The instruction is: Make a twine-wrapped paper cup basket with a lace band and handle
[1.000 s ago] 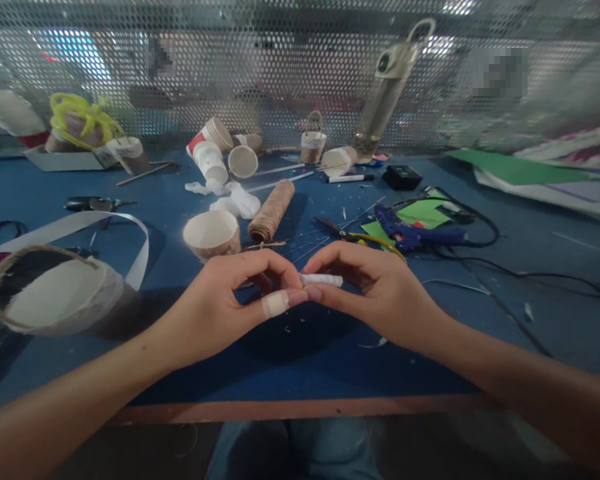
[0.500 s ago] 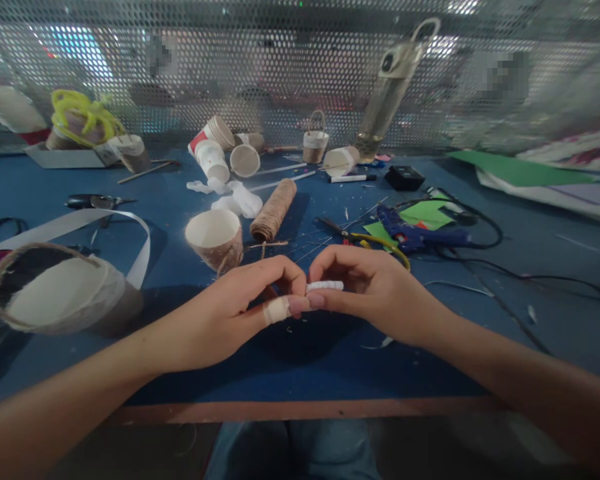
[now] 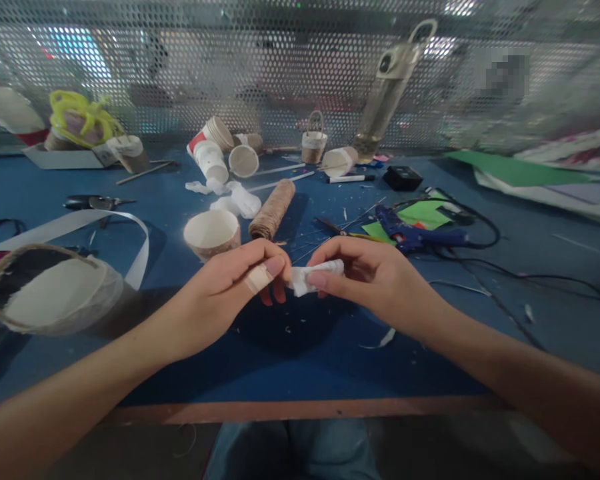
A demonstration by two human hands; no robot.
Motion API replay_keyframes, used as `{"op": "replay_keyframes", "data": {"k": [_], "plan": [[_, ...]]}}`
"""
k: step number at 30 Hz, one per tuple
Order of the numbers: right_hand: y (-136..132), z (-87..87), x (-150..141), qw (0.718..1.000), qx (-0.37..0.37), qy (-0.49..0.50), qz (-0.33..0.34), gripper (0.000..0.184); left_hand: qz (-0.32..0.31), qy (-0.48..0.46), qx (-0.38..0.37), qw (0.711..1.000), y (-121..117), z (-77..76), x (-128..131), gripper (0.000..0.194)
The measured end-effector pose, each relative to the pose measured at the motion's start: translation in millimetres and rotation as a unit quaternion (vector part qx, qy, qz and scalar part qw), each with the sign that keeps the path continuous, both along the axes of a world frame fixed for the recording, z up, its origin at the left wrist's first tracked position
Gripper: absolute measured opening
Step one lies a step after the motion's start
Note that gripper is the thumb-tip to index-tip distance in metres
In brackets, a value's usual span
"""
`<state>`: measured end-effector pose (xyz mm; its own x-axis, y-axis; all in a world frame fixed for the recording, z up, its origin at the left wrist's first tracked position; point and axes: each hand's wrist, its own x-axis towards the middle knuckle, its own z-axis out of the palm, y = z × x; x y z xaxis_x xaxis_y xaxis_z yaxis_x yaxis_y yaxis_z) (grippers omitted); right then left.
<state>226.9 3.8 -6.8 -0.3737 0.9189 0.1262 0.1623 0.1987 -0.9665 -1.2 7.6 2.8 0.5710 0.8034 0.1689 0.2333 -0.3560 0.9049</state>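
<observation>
A small folded piece of white, soft-looking material, cloth or tissue, is stretched between my hands above the blue table. My left hand pinches its left end, with a beige bandage around the thumb. With thumb and fingers closed, my right hand grips the right part of it. Just behind my left hand stands a paper cup with a brown wrapped outside. A roll of brown twine lies behind the gap between my hands. Scissors, partly hidden, rest beyond my right hand.
A blue glue gun and its black cord lie at right. At left are a twine-rimmed cup and white ribbon. Several cups, a marker and a tall bottle line the back, before a perforated metal screen.
The white piece has turned and opened from a narrow roll to a wider folded shape. My left thumb has shifted up and left over the fingers; both hands rose slightly.
</observation>
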Motion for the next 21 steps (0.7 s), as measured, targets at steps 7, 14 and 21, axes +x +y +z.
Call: {"op": "replay_keyframes", "data": {"k": [7, 14, 21], "plan": [[-4.7, 2.0, -3.5, 0.997, 0.061, -0.045, 0.023, 0.01, 0.042, 0.063, 0.06, 0.995, 1.0, 1.5, 2.9, 0.028], [-5.2, 1.0, -4.6, 0.993, 0.11, -0.048, -0.007, 0.019, 0.021, 0.044, 0.031, 0.998, 0.4, -2.8, 4.9, 0.015], [-4.2, -2.0, -2.1, 0.996, 0.084, -0.002, -0.024, 0.019, 0.003, 0.021, -0.041, 0.999, 0.2, -3.4, 5.1, 0.017]]}}
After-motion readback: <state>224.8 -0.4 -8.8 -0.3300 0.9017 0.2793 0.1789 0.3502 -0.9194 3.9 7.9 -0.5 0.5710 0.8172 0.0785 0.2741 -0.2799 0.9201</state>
